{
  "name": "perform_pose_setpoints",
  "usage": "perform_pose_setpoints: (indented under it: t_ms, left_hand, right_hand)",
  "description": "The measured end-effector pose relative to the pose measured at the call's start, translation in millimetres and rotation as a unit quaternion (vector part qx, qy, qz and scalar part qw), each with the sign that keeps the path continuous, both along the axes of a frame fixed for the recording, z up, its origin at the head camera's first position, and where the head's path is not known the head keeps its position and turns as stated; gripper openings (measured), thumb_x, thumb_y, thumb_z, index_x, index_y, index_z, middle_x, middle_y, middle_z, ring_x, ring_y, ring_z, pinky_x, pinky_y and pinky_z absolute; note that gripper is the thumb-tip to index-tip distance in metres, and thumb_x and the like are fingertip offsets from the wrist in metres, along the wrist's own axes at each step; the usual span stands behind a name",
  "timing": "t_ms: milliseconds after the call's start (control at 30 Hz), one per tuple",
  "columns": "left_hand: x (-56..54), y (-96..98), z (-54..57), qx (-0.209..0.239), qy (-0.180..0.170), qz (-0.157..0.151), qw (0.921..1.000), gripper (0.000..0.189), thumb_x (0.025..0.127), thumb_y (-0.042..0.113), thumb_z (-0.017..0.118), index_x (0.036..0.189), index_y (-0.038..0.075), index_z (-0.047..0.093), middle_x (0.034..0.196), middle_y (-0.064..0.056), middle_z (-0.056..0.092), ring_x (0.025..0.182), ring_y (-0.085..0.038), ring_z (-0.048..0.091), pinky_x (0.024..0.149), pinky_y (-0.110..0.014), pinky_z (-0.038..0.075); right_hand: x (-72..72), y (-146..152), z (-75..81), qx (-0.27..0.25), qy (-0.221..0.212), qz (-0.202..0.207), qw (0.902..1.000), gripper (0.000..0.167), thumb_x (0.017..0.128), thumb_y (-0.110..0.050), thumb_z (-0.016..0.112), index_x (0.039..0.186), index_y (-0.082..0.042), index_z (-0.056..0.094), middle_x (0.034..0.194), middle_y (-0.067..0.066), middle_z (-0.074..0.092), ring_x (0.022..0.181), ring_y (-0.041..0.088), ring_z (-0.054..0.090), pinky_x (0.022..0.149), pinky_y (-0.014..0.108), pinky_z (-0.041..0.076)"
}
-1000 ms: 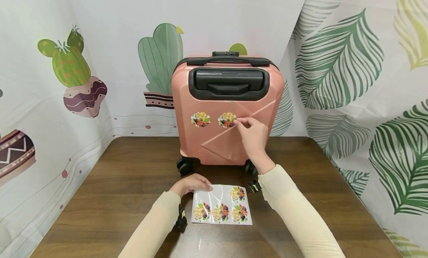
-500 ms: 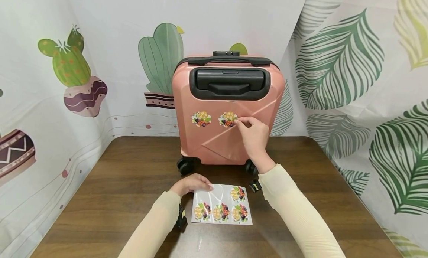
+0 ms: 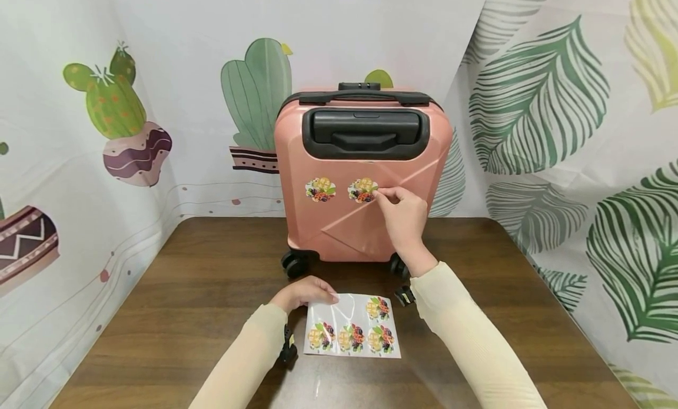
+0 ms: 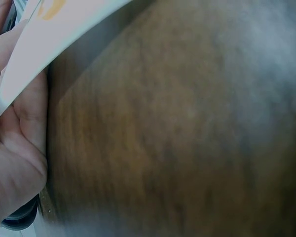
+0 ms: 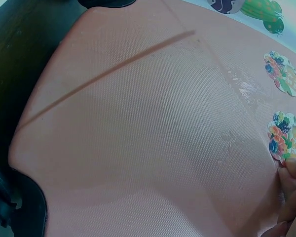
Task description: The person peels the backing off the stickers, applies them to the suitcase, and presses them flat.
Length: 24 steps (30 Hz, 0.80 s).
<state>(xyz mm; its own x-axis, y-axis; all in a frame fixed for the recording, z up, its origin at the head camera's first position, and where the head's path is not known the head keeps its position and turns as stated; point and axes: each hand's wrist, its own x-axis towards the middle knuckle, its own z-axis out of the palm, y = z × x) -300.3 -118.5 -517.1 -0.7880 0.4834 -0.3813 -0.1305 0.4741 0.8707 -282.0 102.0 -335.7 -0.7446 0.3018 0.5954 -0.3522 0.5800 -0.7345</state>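
A pink suitcase (image 3: pixel 349 232) stands upright with its black handle recess (image 3: pixel 365 153) facing me. One fruit sticker (image 3: pixel 320 189) lies flat on its front at the left. My right hand (image 3: pixel 404 216) pinches the right edge of a second fruit sticker (image 3: pixel 361 190), which lies against the shell beside the first. In the right wrist view, the fingertips (image 5: pixel 289 170) are right at that sticker's rim. My left hand (image 3: pixel 306 291) grips the upper left corner of a white sticker sheet (image 3: pixel 331 310), thumb on top and the other fingers beneath. Several fruit stickers remain on the sheet's bottom row and right side.
The brown wooden table (image 3: pixel 201 291) carries the suitcase on black wheels (image 3: pixel 294 264). Behind it hangs a white cloth (image 3: pixel 175 32) printed with cacti and leaves. A black wrist camera (image 3: pixel 405 295) sits below the right wrist.
Both hands keep their holds and places. The whole view shifts by a few pixels; the right fingers stay at the second sticker's edge.
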Motion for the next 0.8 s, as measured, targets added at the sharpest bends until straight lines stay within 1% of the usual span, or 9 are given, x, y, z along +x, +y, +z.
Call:
perform_pose_setpoints:
  t_ms: [300,567,700,800]
  left_hand:
    - [-0.6,0.7,-1.3,-0.003,0.002,-0.001,1.0000,0.024,0.090,0.013,0.073,0.108,-0.003,0.076,0.077,0.007,0.071,0.070,-0.006,0.063,0.067,-0.023,0.054]
    - [0.0,0.8,-1.1,-0.006,0.004,-0.001,1.0000,0.024,0.090,0.013,0.073,0.108,-0.002,0.076,0.079,0.006,0.071,0.071,-0.006,0.063,0.069,-0.023,0.054]
    - [0.0,0.8,-0.8,-0.006,0.007,0.001,1.0000,0.024,0.090,0.013,0.073,0.108,-0.003,0.076,0.079,0.006,0.071,0.071,-0.007,0.063,0.069,-0.023,0.053]
    - [0.0,1.0,-0.4,-0.005,0.005,0.002,1.0000,0.024,0.090,0.013,0.073,0.108,-0.003,0.076,0.078,0.006,0.071,0.070,-0.007,0.063,0.068,-0.023,0.054]
  right_hand:
    - [1.3,0.9,-0.3,0.012,0.004,-0.004,0.9999,0.021,0.090,-0.024,0.080,0.096,-0.004,0.082,0.091,0.014,0.080,0.080,0.029,0.073,0.065,0.030,0.048]
    - [1.1,2.8,-2.7,0.017,0.001,-0.005,0.9998,0.019,0.090,-0.022,0.079,0.096,-0.004,0.082,0.091,0.014,0.080,0.081,0.029,0.073,0.067,0.033,0.050]
    - [2.1,4.0,-3.8,0.014,0.011,0.001,0.9998,0.019,0.091,-0.021,0.078,0.096,-0.003,0.082,0.090,0.015,0.079,0.079,0.028,0.073,0.067,0.028,0.050]
    - [4.9,6.1,-5.5,0.004,0.013,0.019,0.9997,0.018,0.092,-0.021,0.077,0.096,-0.004,0.081,0.087,0.015,0.078,0.076,0.027,0.069,0.064,0.022,0.046]
